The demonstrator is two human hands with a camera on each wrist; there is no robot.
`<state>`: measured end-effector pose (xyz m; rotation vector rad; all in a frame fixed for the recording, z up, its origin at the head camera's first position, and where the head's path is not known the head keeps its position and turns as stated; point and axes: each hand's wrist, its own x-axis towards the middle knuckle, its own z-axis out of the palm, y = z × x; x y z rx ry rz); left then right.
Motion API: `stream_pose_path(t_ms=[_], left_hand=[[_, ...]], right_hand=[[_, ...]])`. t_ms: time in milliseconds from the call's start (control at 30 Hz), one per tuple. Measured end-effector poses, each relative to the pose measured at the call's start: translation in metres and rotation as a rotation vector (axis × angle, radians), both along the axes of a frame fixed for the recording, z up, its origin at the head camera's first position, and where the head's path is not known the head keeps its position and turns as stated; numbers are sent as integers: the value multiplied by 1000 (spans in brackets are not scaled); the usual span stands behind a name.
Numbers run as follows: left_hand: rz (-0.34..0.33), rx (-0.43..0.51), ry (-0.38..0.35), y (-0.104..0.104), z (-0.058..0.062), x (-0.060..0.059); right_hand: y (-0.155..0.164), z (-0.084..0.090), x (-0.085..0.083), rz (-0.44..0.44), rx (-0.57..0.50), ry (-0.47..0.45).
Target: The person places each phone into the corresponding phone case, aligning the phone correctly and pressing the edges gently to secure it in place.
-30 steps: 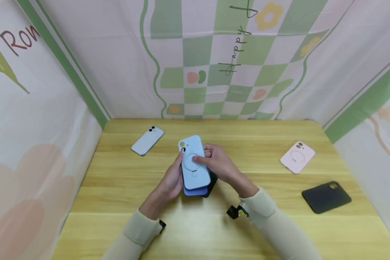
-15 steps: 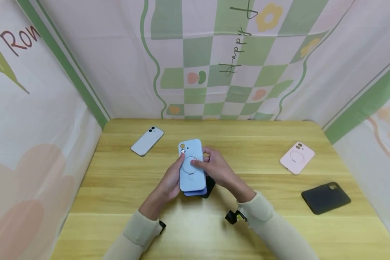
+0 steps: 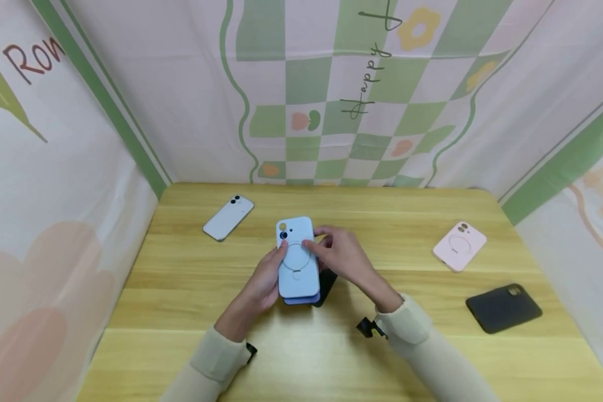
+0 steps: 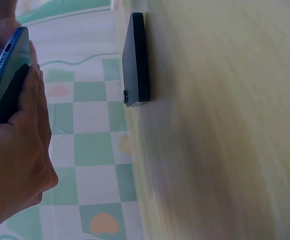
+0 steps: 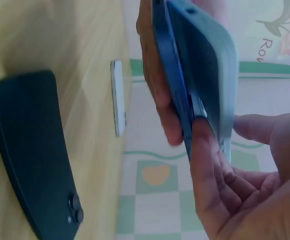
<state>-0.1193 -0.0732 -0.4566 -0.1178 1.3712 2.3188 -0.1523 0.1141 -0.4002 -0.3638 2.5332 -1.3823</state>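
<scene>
In the head view my left hand (image 3: 265, 280) grips a blue phone (image 3: 301, 300) from its left side, thumb up by the camera corner. A light blue phone case (image 3: 297, 282) with a ring on its back overlaps most of the phone. My right hand (image 3: 343, 254) pinches this case at its right edge, thumb on the back. The right wrist view shows a gap between the case (image 5: 227, 75) and the phone (image 5: 168, 65), with right-hand fingers reaching into it. One phone lens shows at the case's cut-out. Below the hands lies a black phone (image 3: 326, 287), partly hidden.
A white phone (image 3: 228, 218) lies at the back left of the wooden table (image 3: 181, 346). To the right are a pink phone case (image 3: 459, 245) and a black phone case (image 3: 504, 308). Patterned cloth (image 3: 301, 84) hangs behind and on both sides.
The light blue case has straightened from its tilt and moved slightly toward me over the blue phone. My right thumb has shifted toward the case's right edge.
</scene>
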Motion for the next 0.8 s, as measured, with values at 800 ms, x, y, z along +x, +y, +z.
stream_pose_path(t_ms=[800], left_hand=[[-172,68,57,1,-2,5]], right_hand=[[-2,20,-69,281,163,-32]])
